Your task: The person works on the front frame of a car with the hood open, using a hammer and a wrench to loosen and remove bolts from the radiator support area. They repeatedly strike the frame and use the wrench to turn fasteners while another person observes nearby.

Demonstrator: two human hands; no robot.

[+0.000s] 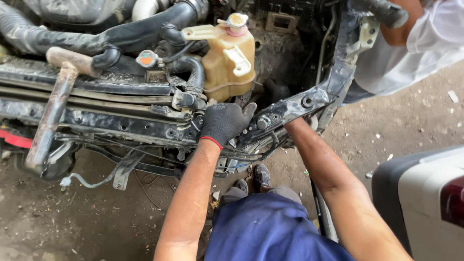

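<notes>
Dusty ground (72,222) beneath stripped engine bay, gloved left hand (223,122) on black crossmember (121,123).

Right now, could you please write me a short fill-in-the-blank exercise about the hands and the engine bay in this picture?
1. The left hand wears a ____ glove and rests on the black front crossmember.
2. The right hand is ____ behind the bent bracket.
3. The coolant tank is tan, with a ____ cap.
4. The rusty bar lies on the ____ side of the picture.

Missing words: black; hidden; yellow; left
</notes>
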